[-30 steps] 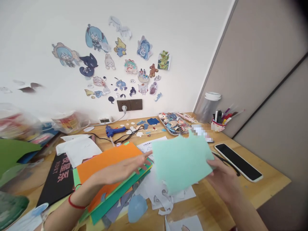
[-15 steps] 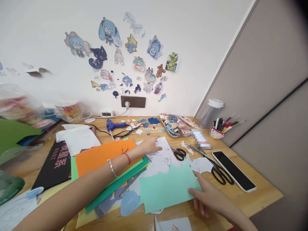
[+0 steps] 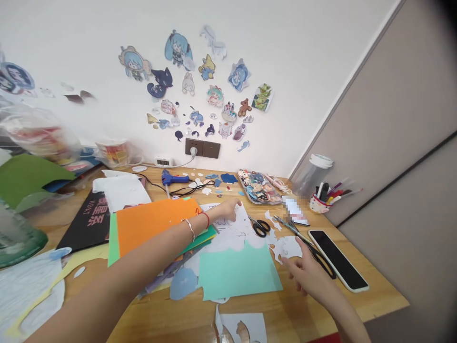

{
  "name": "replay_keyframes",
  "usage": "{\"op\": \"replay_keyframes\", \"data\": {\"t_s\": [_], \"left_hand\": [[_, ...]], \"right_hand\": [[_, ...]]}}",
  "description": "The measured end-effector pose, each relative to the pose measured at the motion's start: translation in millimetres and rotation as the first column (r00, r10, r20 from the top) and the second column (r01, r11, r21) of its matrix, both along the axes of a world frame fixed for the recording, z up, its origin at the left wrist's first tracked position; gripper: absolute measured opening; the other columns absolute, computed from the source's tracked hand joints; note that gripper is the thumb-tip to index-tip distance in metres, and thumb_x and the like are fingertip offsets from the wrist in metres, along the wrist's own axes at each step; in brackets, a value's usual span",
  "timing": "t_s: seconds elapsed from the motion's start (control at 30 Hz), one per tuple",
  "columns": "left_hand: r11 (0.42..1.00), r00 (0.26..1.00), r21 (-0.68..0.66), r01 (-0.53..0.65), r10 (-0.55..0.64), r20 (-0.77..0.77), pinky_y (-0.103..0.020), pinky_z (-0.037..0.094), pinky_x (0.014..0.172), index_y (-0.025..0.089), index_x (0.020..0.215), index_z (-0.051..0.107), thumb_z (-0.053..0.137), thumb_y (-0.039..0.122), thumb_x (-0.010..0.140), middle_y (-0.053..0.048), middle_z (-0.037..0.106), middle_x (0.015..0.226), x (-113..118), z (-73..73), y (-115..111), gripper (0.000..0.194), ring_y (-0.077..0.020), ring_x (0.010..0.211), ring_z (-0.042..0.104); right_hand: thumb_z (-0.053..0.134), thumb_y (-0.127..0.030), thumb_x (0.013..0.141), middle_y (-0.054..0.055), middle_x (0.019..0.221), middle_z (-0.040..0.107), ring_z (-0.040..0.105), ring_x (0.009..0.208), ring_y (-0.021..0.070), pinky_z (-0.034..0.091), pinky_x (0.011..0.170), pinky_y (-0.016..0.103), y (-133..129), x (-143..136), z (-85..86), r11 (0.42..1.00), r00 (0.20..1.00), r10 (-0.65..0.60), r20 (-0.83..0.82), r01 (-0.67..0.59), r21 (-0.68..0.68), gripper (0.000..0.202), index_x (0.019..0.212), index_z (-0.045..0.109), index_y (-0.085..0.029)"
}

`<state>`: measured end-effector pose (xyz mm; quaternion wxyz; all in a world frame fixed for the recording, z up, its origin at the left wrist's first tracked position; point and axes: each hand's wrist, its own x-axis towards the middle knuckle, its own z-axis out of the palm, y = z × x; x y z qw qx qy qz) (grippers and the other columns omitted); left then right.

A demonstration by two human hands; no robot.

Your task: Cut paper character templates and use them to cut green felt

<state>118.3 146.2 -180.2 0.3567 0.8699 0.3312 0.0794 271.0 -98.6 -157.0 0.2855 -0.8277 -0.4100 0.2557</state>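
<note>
My left hand (image 3: 227, 210) rests at the upper edge of a white sheet with line drawings (image 3: 241, 226), its thumb and index finger apart. The other fingers are hidden behind the hand. Below lies a mint-green sheet (image 3: 239, 274) with a wavy cut upper edge, partly over the white sheet. My right hand (image 3: 303, 271) hovers to the right of the mint sheet with fingers spread and nothing in them. Its fingertips are nearest a white cut-out scrap (image 3: 291, 246). Small black-handled scissors (image 3: 260, 227) and larger scissors (image 3: 321, 257) lie close by.
A stack of coloured paper with an orange sheet (image 3: 153, 221) on top lies under my left forearm. Behind are a blue glue gun (image 3: 173, 178), a clear box of cut-outs (image 3: 259, 186) and a pen cup (image 3: 319, 204). A phone (image 3: 337, 259) lies at right.
My right hand has let go of the mint sheet's right edge and moved off toward the white scrap. My left hand has shifted slightly along the white sheet. The view has turned a little.
</note>
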Motion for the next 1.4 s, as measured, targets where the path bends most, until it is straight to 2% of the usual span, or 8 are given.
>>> {"op": "replay_keyframes", "data": {"t_s": [0.2, 0.33, 0.43, 0.53, 0.73, 0.87, 1.13, 1.4], "left_hand": [[0.984, 0.976, -0.123, -0.129, 0.147, 0.159, -0.039, 0.05, 0.077, 0.015, 0.111, 0.053, 0.053, 0.028, 0.086, -0.008, 0.057, 0.111, -23, 27.5, -2, 0.028, -0.0197, 0.092, 0.058], [0.945, 0.927, -0.257, -0.203, 0.27, 0.26, -0.034, 0.052, 0.07, 0.014, 0.109, 0.054, 0.053, 0.028, 0.087, -0.006, 0.059, 0.103, -41, 36.4, -27, 0.026, -0.0165, 0.083, 0.06], [0.908, 0.88, -0.34, -0.244, 0.354, 0.315, -0.029, 0.052, 0.061, 0.013, 0.105, 0.055, 0.053, 0.026, 0.086, -0.004, 0.06, 0.094, -56, 28.6, -62, 0.022, -0.0129, 0.072, 0.06], [0.87, 0.837, -0.411, -0.273, 0.425, 0.344, -0.023, 0.05, 0.052, 0.012, 0.094, 0.055, 0.057, 0.02, 0.083, 0.0, 0.059, 0.083, -74, 17.4, -98, 0.014, -0.0084, 0.058, 0.057], [0.802, 0.811, -0.52, -0.294, 0.497, 0.308, -0.022, 0.048, 0.045, 0.016, 0.073, 0.05, 0.062, 0.02, 0.07, 0.006, 0.054, 0.065, -109, -5.8, -137, 0.013, -0.0105, 0.047, 0.06], [0.786, 0.832, -0.556, -0.27, 0.482, 0.276, -0.027, 0.052, 0.048, 0.016, 0.074, 0.051, 0.063, 0.027, 0.066, 0.005, 0.056, 0.064, -119, -21.0, -140, 0.018, -0.0145, 0.048, 0.062], [0.864, 0.874, -0.369, -0.342, 0.437, 0.214, -0.02, 0.041, 0.036, 0.017, 0.087, 0.054, 0.056, 0.027, 0.069, -0.001, 0.061, 0.081, -121, -26.8, -144, 0.021, -0.0139, 0.048, 0.062], [0.943, 0.913, -0.04, -0.331, 0.331, 0.237, -0.026, 0.042, 0.063, 0.02, 0.105, 0.059, 0.057, 0.024, 0.068, -0.001, 0.062, 0.081, -124, -13.5, -141, 0.038, -0.0163, 0.064, 0.055]], "right_hand": [[0.054, -0.045, 0.076, -0.002, 0.068, 0.06, 0.057, 0.057, 0.0156, 0.044, 0.05, 0.024, 14, 10, 5.3, 0.986, 0.995, 0.079, -0.061, -0.069, 0.154, 0.074, 0.136, 0.021, -0.018], [0.059, -0.048, 0.073, 0.008, 0.098, 0.061, 0.059, 0.086, 0.0195, 0.049, 0.068, 0.029, 29, -9, 8.3, 0.954, 0.963, 0.151, -0.224, -0.082, 0.289, 0.076, 0.133, 0.028, -0.013], [0.061, -0.05, 0.071, 0.011, 0.106, 0.056, 0.058, 0.09, 0.02, 0.051, 0.074, 0.031, 36, -35, 5.8, 0.927, 0.88, 0.235, -0.412, -0.075, 0.368, 0.075, 0.13, 0.033, -0.012], [0.062, -0.048, 0.071, 0.008, 0.098, 0.056, 0.058, 0.082, 0.0181, 0.053, 0.069, 0.031, 38, -56, -3.4, 0.911, 0.852, 0.274, -0.447, -0.081, 0.406, 0.068, 0.126, 0.04, -0.014], [0.057, -0.042, 0.075, 0.006, 0.089, 0.055, 0.053, 0.069, 0.0157, 0.05, 0.06, 0.03, 37, -80, -24.9, 0.907, 0.903, 0.322, -0.283, -0.209, 0.366, 0.051, 0.116, 0.053, -0.012], [0.058, -0.036, 0.071, 0.007, 0.092, 0.054, 0.05, 0.08, 0.021, 0.044, 0.075, 0.036, 39, -92, -33.2, 0.899, 0.949, 0.308, -0.064, -0.269, 0.345, 0.043, 0.107, 0.062, -0.013], [0.055, -0.025, 0.069, 0.007, 0.096, 0.057, 0.048, 0.093, 0.0255, 0.039, 0.082, 0.038, 39, -100, -45.5, 0.882, 0.937, 0.324, 0.131, -0.349, 0.318, 0.031, 0.098, 0.063, -0.017], [0.051, -0.023, 0.074, 0.006, 0.092, 0.057, 0.049, 0.089, 0.0236, 0.04, 0.079, 0.035, 39, -104, -48.6, 0.884, 0.927, 0.328, 0.182, -0.369, 0.286, 0.019, 0.091, 0.057, -0.017]]}}
